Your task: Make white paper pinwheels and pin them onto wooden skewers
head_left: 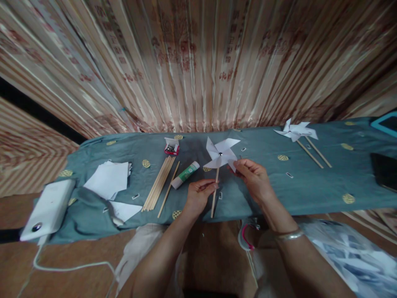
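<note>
A white paper pinwheel [226, 156] with a dark pin at its centre is fixed to a thin wooden stick [213, 203]. My left hand [198, 195] pinches that stick below the blades. On the pinwheel's lower right blade, the thumb and fingers of my right hand [252, 176] are closed at the paper's edge. Just left of the pinwheel lies a green and white glue stick [185, 175]. Beside it are a single wooden stick [168, 190] and a bundle of several more sticks [159, 184].
An open red box of pins [171, 147] stands behind the sticks. White paper sheets [107, 180] and a white power bank [48, 211] with a cable lie left. Two more pinwheels [298, 130] rest at right, near a dark phone [384, 169]. A curtain [198, 74] hangs behind the cloth-covered table.
</note>
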### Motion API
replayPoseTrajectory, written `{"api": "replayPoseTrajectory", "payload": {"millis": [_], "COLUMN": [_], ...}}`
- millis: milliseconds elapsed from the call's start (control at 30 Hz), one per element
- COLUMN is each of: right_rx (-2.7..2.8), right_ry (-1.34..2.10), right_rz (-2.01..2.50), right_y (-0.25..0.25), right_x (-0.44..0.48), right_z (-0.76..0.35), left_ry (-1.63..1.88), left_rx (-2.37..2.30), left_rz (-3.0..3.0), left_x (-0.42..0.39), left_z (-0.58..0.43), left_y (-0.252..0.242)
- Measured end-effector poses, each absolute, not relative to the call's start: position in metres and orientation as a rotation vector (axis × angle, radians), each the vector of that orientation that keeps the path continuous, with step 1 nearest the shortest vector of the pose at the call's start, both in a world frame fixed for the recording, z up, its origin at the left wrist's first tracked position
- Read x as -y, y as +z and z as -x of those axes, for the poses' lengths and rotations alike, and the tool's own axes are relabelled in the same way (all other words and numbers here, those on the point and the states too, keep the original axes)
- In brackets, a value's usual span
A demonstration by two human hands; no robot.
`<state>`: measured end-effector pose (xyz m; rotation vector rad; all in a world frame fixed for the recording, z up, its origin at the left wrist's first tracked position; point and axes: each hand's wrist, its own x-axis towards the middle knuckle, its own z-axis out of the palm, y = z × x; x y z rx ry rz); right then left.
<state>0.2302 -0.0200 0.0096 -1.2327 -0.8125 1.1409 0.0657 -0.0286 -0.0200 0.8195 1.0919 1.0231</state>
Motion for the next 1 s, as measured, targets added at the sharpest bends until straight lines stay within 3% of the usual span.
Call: {"api": "replayPoseTrajectory", "payload": {"millis": [1000], "right_rx": [0.813], "right_ry": [1.262], "right_rz": [1.197], "right_y": [0.005], "right_x": [0.023], "right_z": [-0.210], "left_ry": [1.050], "left_rx": [-1.089], "left_rz": [-0.841], "left_x": [0.028], "left_z": [-0.065], "left_y": [-0.021]}}
